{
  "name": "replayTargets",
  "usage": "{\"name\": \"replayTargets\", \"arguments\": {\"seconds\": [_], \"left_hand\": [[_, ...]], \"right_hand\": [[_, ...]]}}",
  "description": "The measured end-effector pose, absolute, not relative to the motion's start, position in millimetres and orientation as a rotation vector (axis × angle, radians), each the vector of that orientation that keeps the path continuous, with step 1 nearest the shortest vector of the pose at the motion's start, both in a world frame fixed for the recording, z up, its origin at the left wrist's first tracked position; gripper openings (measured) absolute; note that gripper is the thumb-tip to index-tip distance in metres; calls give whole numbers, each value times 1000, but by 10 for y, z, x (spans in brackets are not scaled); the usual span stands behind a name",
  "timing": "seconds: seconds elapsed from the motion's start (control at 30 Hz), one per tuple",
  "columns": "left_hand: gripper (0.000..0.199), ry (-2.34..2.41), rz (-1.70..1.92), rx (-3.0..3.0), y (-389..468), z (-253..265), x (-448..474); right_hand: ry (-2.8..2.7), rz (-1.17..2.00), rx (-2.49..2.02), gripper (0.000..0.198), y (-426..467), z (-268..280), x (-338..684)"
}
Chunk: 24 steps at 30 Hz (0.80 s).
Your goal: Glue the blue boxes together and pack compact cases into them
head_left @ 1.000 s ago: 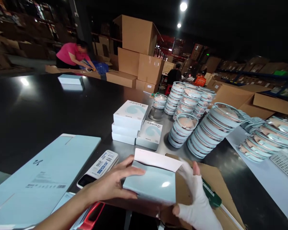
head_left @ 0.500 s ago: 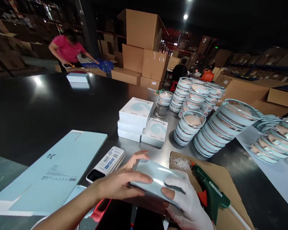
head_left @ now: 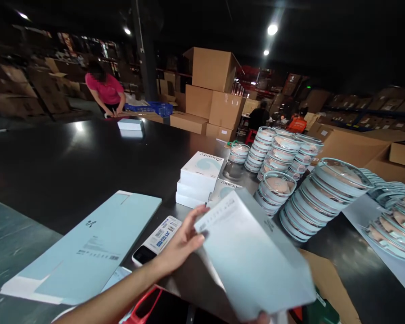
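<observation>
A light-blue carton box (head_left: 253,256) is tilted up in front of me, its broad printed face towards me and a small dark logo on its side. At its upper left corner my left hand (head_left: 185,238) is bare, with the thumb over the near face and the fingers behind the edge. My right hand (head_left: 263,318), in a white glove with bare fingertips, grips the lower edge; most of it is hidden behind the box. Behind stand stacked white boxes (head_left: 199,177) with a blue swirl, and one lower box (head_left: 224,186) partly covered.
Flat light-blue cartons (head_left: 77,252) lie at left, beside a white label-covered device (head_left: 157,240). Stacks of clear round cases (head_left: 327,193) stand at right. A green glue gun (head_left: 320,308) rests on cardboard (head_left: 330,274). One co-worker (head_left: 106,92) stands across the black table (head_left: 87,166).
The box has been turned from lying low between both hands to standing tilted, its broad face showing. My left hand has moved to its corner; the right has dropped behind it. The view has tilted up.
</observation>
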<state>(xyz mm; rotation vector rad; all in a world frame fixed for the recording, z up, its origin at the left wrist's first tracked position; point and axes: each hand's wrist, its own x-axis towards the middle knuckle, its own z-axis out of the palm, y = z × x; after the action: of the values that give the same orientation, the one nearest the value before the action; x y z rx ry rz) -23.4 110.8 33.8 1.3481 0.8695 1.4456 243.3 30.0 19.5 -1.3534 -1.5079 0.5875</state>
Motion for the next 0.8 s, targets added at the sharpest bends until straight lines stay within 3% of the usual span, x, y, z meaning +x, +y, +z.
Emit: {"name": "replayTargets", "arguments": {"seconds": [0.17,0.23,0.33,0.47,0.6,0.8], "left_hand": [[40,1179,1756,1281,1499,430,-867],[30,1292,1790,1265,1595,367,-1056],[19,1392,1778,1263,1648,230,-1213],[16,1461,1776,1208,1718,157,-1393],[25,1430,1879,1128,1982,320,-1520],[32,1371,1920,1090,2445,585,-1345]], "right_hand": [[-1608,190,-1510,84,1237,1290,2021],[-1963,-115,-1438,79,1721,1658,1646],[-2165,-116,-1357,65,2254,1872,1083],[-2164,30,-1303,61,2555,1765,936],[-1784,150,-1377,53,2760,1584,1444],[-1625,594,-1384,34,2539,788,1568]]}}
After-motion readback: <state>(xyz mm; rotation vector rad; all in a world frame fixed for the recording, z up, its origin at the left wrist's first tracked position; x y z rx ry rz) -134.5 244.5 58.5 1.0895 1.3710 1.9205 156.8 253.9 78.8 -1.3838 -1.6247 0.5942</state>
